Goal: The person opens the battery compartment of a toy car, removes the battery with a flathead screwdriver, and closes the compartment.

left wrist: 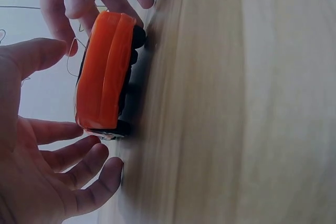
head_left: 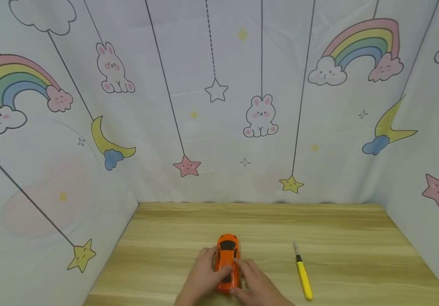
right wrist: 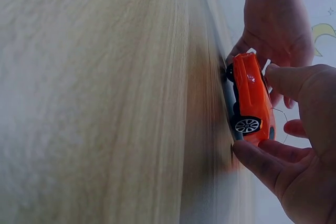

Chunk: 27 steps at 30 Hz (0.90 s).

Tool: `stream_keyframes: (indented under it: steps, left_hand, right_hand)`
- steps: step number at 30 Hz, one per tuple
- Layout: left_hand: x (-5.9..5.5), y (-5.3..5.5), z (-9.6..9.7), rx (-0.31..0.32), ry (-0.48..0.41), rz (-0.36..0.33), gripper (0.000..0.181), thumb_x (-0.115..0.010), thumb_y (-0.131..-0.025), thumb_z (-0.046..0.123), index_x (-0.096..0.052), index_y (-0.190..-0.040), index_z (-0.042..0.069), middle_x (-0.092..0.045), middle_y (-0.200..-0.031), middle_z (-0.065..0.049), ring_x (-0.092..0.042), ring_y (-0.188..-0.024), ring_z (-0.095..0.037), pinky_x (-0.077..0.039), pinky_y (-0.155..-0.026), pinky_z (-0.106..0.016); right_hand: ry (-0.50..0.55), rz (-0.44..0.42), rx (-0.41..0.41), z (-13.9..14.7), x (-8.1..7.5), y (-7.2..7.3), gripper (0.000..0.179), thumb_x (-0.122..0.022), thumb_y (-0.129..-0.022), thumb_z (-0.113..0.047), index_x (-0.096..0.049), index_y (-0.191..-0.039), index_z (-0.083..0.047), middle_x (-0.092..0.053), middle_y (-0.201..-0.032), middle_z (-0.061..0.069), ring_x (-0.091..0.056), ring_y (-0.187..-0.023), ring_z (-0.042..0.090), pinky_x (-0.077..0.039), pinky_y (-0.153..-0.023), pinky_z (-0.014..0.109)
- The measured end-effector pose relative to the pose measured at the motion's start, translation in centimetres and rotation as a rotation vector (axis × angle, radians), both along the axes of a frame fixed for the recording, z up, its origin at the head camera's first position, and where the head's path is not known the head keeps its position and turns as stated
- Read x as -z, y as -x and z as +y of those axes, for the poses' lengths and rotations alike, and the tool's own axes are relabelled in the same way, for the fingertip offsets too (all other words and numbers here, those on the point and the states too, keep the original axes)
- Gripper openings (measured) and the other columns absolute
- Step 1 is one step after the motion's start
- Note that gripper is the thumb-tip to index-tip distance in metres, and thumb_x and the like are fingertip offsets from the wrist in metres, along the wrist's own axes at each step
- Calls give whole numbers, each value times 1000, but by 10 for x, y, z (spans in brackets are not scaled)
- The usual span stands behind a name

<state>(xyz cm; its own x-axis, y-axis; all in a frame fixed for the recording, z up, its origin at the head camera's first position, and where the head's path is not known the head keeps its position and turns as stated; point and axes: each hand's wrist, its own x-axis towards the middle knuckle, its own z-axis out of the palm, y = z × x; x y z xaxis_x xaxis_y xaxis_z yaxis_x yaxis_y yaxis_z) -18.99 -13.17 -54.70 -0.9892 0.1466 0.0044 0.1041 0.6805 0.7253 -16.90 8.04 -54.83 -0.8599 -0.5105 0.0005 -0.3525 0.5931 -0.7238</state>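
Note:
An orange toy car (head_left: 227,255) with dark windows stands between the two hands on the wood-grain table, its front pointing away from me. My left hand (head_left: 203,272) holds its left side with the fingers, while the thumb reaches over the rear window. On the opposite side, my right hand (head_left: 257,282) has its fingertips at the car's flank and its thumb at the rear corner. From the left wrist, the car's smooth orange rear (left wrist: 105,72) and black wheels show close over the table. A spoked wheel (right wrist: 247,125) shows in the right wrist view.
To the right of the hands lies a screwdriver (head_left: 304,278) with a yellow handle, its metal tip pointing away. White cloth walls (head_left: 219,140) printed with rainbows, rabbits, moons and stars enclose the table (head_left: 341,229) at the back and both sides.

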Motion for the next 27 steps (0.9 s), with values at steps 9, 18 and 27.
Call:
stream_keyframes:
  steps: [9, 18, 27]
  left_hand:
    - [0, 1, 4, 13, -37, 8, 73, -75, -87, 39, -55, -141, -5, -58, -122, -15, -55, -97, -19, -54, -85, -45]
    - [-1, 1, 7, -47, -86, -20, 73, -82, -82, 27, -55, -142, -5, -57, -125, -18, -57, -102, -24, -53, -90, -50]
    - [-7, 0, 14, -78, -117, -40, 70, -84, -79, 21, -59, -139, -6, -58, -121, -19, -56, -99, -25, -54, -87, -49]
  right_hand:
    - [-14, 60, 30, -5, 2, -1, 75, -77, -89, -40, -46, -150, -10, -54, -139, 8, -60, -119, 22, -54, -97, 45]
    - [16, 26, 45, -9, 4, 1, 75, -78, -89, -40, -47, -150, -10, -54, -136, 8, -60, -108, 15, -55, -85, 35]
    - [47, 111, 116, -15, 6, -5, 78, -79, -86, -52, -53, -144, -7, -55, -129, 5, -58, -100, 11, -54, -83, 33]
